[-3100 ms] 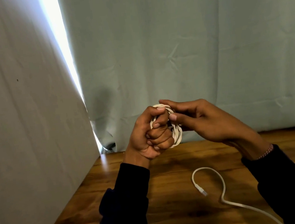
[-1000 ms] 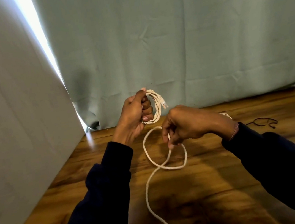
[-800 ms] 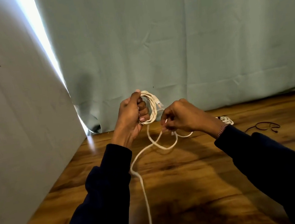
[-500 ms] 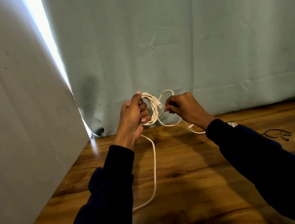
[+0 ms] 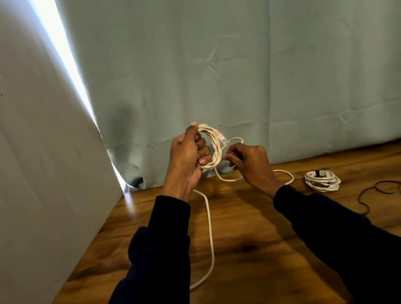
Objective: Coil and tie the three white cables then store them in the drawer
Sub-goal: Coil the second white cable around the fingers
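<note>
While left hand [image 5: 187, 156] grips the coil [image 5: 215, 147], right hand [image 5: 251, 162] pinches its loose strand

both arms raised forward; left hand [image 5: 187, 156] fisted, thumb up; right hand [image 5: 251, 161] pinching, fingers curled.

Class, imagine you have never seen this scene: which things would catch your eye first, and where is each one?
At the centre, the left hand grips a half-wound white cable coil above the wooden table, while the right hand pinches the cable's loose strand beside it. To the right, a finished white bundle lies on the table, with a thin dark cord just past it. A bright strip of daylight shows between the curtains at upper left.
</note>
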A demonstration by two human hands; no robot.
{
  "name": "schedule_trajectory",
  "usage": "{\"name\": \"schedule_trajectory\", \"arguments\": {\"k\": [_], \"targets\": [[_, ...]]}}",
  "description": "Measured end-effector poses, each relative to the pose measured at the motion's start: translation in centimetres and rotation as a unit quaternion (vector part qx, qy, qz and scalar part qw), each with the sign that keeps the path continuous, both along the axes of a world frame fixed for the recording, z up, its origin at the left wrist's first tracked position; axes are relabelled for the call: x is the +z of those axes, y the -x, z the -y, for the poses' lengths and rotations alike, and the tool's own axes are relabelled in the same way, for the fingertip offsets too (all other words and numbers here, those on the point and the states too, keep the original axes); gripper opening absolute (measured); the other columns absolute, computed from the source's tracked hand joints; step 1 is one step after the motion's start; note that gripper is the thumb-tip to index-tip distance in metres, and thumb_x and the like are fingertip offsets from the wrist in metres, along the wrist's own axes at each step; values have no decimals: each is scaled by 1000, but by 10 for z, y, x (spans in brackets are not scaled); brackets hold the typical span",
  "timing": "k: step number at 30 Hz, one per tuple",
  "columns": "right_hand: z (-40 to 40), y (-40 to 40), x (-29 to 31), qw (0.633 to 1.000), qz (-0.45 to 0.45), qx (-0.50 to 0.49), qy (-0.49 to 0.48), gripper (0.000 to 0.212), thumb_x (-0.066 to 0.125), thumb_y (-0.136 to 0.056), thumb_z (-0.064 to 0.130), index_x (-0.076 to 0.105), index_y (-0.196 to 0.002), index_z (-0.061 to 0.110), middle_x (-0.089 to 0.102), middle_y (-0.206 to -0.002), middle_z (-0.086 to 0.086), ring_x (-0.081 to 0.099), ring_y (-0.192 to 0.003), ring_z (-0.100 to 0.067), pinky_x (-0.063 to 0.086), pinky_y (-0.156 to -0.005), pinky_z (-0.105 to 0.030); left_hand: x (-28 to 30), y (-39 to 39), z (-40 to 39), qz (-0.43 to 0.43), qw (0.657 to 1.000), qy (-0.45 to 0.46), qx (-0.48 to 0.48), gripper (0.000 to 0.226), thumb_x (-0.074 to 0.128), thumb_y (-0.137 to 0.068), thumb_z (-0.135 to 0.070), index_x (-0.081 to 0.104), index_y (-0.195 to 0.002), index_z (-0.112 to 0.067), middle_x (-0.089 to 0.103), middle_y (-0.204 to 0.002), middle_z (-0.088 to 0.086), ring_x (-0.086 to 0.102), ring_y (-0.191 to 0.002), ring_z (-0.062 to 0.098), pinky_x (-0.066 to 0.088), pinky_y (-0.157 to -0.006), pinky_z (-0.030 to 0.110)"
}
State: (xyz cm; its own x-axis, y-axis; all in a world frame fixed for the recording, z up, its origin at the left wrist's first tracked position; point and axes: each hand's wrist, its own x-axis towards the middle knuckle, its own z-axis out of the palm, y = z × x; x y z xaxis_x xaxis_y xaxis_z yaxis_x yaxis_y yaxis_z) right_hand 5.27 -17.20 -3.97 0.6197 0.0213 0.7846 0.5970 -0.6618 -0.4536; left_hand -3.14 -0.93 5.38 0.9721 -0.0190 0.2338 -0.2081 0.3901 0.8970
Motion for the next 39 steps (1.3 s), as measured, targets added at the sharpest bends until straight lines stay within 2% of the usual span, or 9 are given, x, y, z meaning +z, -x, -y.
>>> {"name": "schedule_trajectory", "arguments": {"k": [7, 14, 16, 19, 23, 30, 33, 36, 39], "targets": [[-16, -11, 15, 978, -20, -41, -202, 20, 68, -94, 26, 71, -101, 8, 74, -81, -1, 67, -56, -4, 51, -54, -9, 32, -5, 16, 13, 999, 42, -13, 37, 46, -105, -24, 41, -70, -15, 28, -52, -2, 24, -39, 8, 22, -37, 19], [-15, -37, 48, 909, -62, -72, -405, 23, 68, -94, 31, 74, -95, 8, 75, -79, 0, 68, -55, -6, 60, -59, -25, 49, 0, 27, 28, 999, 25, -18, 34, 47, -105, -25, 43, -73, -13, 30, -51, -2, 26, -38, 8, 25, -38, 19], [-13, -41, 51, 900, -73, -71, -424, 25, 69, -93, 34, 75, -93, 9, 75, -78, 1, 67, -55, -3, 59, -57, -21, 51, 1, 24, 33, 999, 18, -14, 34, 47, -105, -25, 44, -74, -12, 31, -50, -2, 27, -38, 8, 26, -38, 19], [-13, -41, 45, 892, -99, -57, -438, 23, 69, -93, 31, 76, -96, 9, 74, -76, 0, 67, -55, -3, 51, -50, -13, 47, 3, 19, 29, 999, 13, -9, 33, 47, -105, -25, 44, -75, -12, 32, -50, -3, 28, -38, 8, 27, -39, 19], [-10, -31, 25, 888, -153, -21, -434, 23, 71, -93, 27, 75, -98, 5, 75, -76, -3, 69, -56, -5, 50, -51, -14, 25, 10, 17, 16, 998, 51, -25, 36, 46, -105, -26, 42, -71, -15, 29, -52, -3, 25, -40, 8, 24, -38, 19], [-3, 3, 10, 960, -209, 15, -186, 17, 70, -93, 21, 75, -102, 8, 66, -64, 7, 59, -44, 6, 39, -45, -9, -24, 5, 22, -9, 998, 34, -46, 39, 48, -105, -27, 42, -68, -15, 27, -55, -1, 24, -41, 8, 21, -39, 20], [3, 10, 22, 963, -190, 11, -193, 21, 62, -98, 25, 76, -105, 12, 71, -69, 3, 58, -45, 1, 43, -52, -17, -31, -4, 16, -12, 999, 2, -37, 40, 48, -105, -29, 42, -68, -14, 29, -53, -2, 25, -41, 8, 22, -38, 20], [8, 31, 50, 934, -201, 107, -275, 34, 52, -101, 44, 75, -109, 20, 75, -79, 2, 65, -59, -8, 52, -58, -22, -31, -13, 10, -8, 999, -19, -39, 41, 48, -105, -30, 42, -67, -15, 27, -53, -2, 23, -41, 8, 21, -38, 20], [10, 58, 84, 913, -244, 241, -222, 44, 44, -101, 51, 68, -127, 24, 76, -107, 4, 74, -91, -13, 58, -73, -22, -27, -17, 7, 9, 998, -37, -47, 44, 47, -106, -30, 49, -64, -15, 28, -54, -1, 24, -42, 9, 21, -37, 21]]}}
